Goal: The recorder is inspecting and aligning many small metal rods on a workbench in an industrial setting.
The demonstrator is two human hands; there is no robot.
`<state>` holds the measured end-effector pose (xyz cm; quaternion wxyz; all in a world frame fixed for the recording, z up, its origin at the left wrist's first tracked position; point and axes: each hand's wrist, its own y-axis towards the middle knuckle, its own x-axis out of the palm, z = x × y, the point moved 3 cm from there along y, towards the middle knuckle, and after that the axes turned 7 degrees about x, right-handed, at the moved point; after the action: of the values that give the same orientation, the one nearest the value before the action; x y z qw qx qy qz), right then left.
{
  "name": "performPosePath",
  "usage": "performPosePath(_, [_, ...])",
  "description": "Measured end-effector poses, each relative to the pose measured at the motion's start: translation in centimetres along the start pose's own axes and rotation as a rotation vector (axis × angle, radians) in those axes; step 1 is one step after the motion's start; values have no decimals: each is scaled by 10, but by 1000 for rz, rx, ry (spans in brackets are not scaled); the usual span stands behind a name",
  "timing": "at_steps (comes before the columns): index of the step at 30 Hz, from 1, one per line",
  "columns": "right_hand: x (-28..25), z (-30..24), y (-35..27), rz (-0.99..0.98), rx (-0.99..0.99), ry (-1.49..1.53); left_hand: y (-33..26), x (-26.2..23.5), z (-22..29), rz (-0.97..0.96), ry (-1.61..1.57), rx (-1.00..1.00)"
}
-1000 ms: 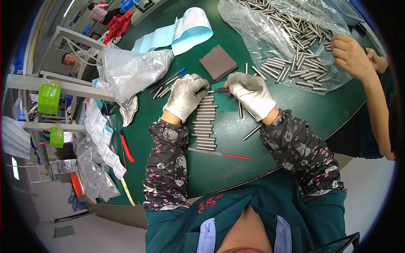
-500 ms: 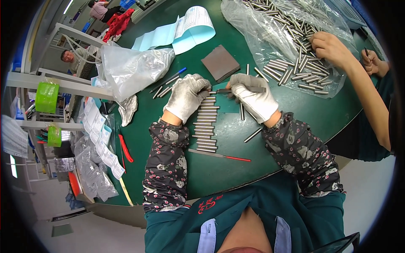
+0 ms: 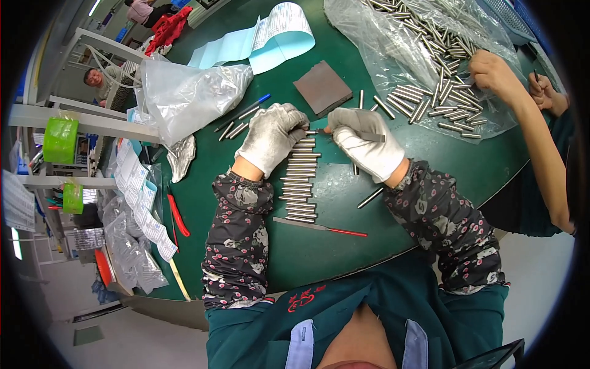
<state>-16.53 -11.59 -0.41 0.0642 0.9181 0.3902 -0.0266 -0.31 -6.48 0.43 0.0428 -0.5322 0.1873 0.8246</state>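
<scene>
My left hand (image 3: 270, 138), in a white glove, is closed on a short metal pin (image 3: 313, 132) whose end pokes out to the right. Facing it, my gloved right hand (image 3: 369, 150) pinches a flat, dark grey, file-like strip (image 3: 372, 137). The fingers partly cover the strip, and whether it touches the pin is too small to tell. Below my left fingers, a column of similar steel pins (image 3: 299, 173) lies side by side on the green table. Under that column rests a thin file with a red handle (image 3: 321, 227). A loose pin (image 3: 370, 198) lies beside my right wrist.
Behind my hands is a brown square block (image 3: 322, 88). A co-worker's hand (image 3: 493, 75) reaches over a pin heap (image 3: 452, 98) on plastic at the right. To the left are a clear bag (image 3: 190, 92), a blue-capped pen (image 3: 261, 99) and a red-handled tool (image 3: 177, 215).
My right hand has shifted slightly left, and its fingers cover more of the strip. My left hand stays closed on the pin. The whole view has shifted a little.
</scene>
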Motion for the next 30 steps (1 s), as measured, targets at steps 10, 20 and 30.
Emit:
performPosePath(10, [3,-6,16,-201,-9,-260,-1,0,-3,-14,26,-6])
performPosePath(20, [-6,17,-5,-4,72,90,-3,1,1,42,44,-57])
performPosePath(30, [-6,16,-2,24,60,131,-3,1,-1,53,17,-35])
